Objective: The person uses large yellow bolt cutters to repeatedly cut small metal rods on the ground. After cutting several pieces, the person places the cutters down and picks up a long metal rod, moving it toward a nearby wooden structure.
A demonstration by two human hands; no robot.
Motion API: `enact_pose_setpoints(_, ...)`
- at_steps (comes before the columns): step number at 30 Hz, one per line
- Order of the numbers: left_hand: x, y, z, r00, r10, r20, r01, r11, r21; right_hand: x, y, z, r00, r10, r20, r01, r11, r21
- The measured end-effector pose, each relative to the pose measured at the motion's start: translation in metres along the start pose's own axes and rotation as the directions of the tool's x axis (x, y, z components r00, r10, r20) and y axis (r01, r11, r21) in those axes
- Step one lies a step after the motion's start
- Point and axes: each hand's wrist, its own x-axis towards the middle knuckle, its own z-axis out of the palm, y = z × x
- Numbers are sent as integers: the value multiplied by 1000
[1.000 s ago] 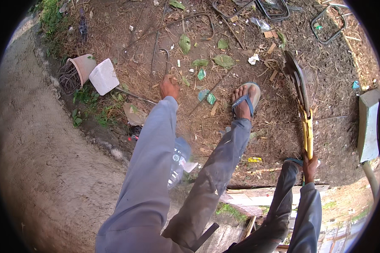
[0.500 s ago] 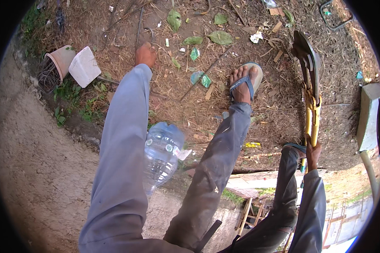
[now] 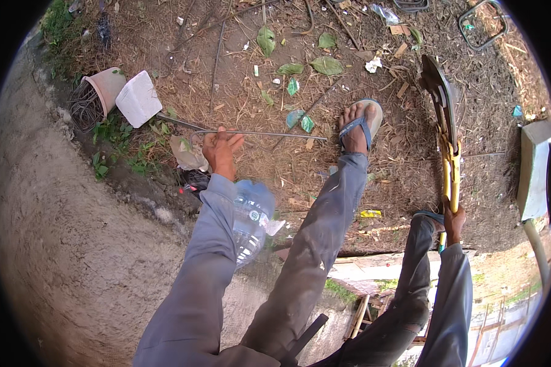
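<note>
My left hand (image 3: 220, 151) reaches down to the dirt and is closed around a thin metal rod (image 3: 275, 134) with a bent left end; the rod lies level toward my foot in a blue sandal (image 3: 358, 122). A clear plastic bottle (image 3: 251, 214) sits against my left forearm. On the right, my right hand (image 3: 453, 221) grips the yellow handles of a long bolt cutter (image 3: 447, 134), which stands with its dark jaws pointing away from me.
A pink pot holding coiled wire (image 3: 101, 88) and a white foam block (image 3: 139, 98) lie at the upper left. Rough concrete (image 3: 55, 257) fills the left. Green leaves and scraps litter the dirt. Bent wire loops (image 3: 483, 24) lie top right; a grey block (image 3: 536, 165) stands right.
My left hand has drawn back toward me and now holds the thin rod. The plastic bottle has come fully into view by my forearm. My right hand still holds the bolt cutter.
</note>
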Motion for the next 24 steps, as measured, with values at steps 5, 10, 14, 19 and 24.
enact_pose_setpoints(5,0,-59,-6,983,-159,-89,158,987,-18,2,-1,-6,994,84,75,-77,993,-90)
enact_pose_setpoints(10,2,-96,-22,940,-340,38,338,909,-243,0,-4,-6,995,69,69,-63,994,-86)
enact_pose_setpoints(14,-4,-116,-20,897,-441,13,401,803,-442,1,-3,-4,995,75,59,-69,993,-96)
enact_pose_setpoints(19,-2,-107,-5,732,-681,1,671,722,169,4,3,-3,992,111,64,-104,989,-102)
enact_pose_setpoints(24,44,-50,58,969,147,200,-247,518,819,2,-1,-2,991,105,81,-108,994,28)
